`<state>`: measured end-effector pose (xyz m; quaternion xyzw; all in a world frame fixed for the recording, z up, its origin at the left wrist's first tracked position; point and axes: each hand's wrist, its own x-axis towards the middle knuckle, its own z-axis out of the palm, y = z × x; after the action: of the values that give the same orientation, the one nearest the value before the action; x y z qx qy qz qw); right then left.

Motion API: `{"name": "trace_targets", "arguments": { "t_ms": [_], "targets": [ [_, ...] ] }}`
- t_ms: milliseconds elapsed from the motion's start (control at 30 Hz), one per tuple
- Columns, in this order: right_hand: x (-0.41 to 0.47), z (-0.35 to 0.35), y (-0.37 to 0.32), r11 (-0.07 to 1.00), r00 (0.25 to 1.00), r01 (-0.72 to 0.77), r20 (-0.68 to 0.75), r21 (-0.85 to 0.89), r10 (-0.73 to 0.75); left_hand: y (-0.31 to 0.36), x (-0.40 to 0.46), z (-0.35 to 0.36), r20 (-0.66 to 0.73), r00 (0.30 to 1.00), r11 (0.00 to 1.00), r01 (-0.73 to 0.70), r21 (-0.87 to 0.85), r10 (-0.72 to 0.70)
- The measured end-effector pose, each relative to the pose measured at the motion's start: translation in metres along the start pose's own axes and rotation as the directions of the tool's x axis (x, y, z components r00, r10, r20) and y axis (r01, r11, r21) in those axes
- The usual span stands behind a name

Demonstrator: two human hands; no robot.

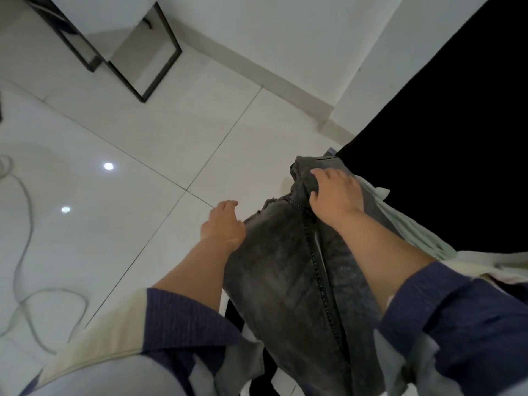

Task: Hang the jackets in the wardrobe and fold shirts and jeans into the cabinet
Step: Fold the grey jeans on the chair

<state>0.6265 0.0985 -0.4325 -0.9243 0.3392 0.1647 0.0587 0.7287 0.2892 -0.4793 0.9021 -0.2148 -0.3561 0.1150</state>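
Note:
A pair of dark grey washed jeans (288, 270) hangs folded lengthwise in front of me, above the floor. My right hand (335, 194) grips the top end of the jeans from above, fingers wrapped over the bunched fabric. My left hand (221, 224) holds the left edge of the jeans, its fingers curled under the cloth. A pale green garment (405, 224) lies under my right forearm, beside the jeans. More light clothes (485, 264) lie at the right, partly hidden by my blue sleeve.
White glossy floor tiles (128, 124) fill the left and middle. A black metal frame of a piece of furniture (140, 67) stands at the top left. A white cable (25, 232) loops on the floor at the left. A large black surface (457, 124) fills the right.

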Motion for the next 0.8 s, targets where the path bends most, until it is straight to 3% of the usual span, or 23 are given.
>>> {"name": "trace_targets", "arguments": {
  "t_ms": [233,433,600,700,800],
  "targets": [
    [0.104,0.034,-0.008,0.996,0.998,0.043,-0.046,-0.080,-0.047,-0.032,0.081,0.051,0.223,0.957,0.978,0.201,-0.059,-0.183],
    [0.163,0.071,-0.015,0.977,0.985,-0.073,0.136,-0.201,0.102,-0.052,0.124,0.088,0.333,0.907,0.966,0.255,0.050,-0.256],
    [0.167,0.090,-0.021,0.925,0.985,-0.144,0.040,-0.352,0.168,-0.061,0.125,0.095,0.392,0.855,0.935,0.353,0.042,-0.340],
    [0.162,0.086,-0.022,0.950,0.988,-0.150,-0.012,-0.272,0.152,-0.065,0.122,0.086,0.441,0.812,0.883,0.461,-0.084,-0.382],
    [0.154,0.065,-0.028,0.978,0.990,-0.141,-0.034,-0.153,0.137,-0.059,0.119,0.066,0.305,0.869,0.856,0.465,-0.227,-0.391]
  ]
}}
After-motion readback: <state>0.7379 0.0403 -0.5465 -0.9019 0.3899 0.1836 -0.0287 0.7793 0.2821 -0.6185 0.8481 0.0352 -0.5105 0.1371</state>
